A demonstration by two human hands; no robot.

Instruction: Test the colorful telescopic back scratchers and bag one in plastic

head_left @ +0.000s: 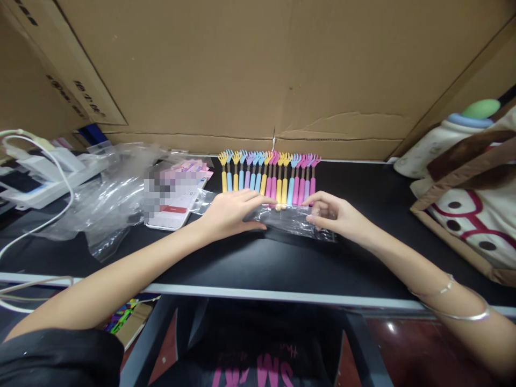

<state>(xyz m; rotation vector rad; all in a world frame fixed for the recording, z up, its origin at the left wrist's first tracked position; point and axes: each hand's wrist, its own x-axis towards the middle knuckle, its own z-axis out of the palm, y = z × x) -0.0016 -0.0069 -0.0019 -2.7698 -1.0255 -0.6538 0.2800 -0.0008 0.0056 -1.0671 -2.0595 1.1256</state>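
Note:
A row of small back scratchers (279, 185) with hand-shaped tips and pink, yellow, blue and purple handles lies side by side near the back of the black table. In front of their handle ends is a clear plastic bag (288, 221), flat and crinkled. My left hand (236, 214) rests at the bag's left end, fingers stretched out and thumb apart, fingertips by the pink handles. My right hand (334, 214) has its fingers curled, with thumb and forefinger on the bag's right part. Some of the handle ends are hidden by my left hand.
On the left are a pile of clear plastic bags (116, 188), a phone (177, 207), and a white power strip (52, 180) with cables. A bottle (439, 145) and a bag with a cartoon face (471, 215) stand right. A cardboard wall (258, 70) closes the back.

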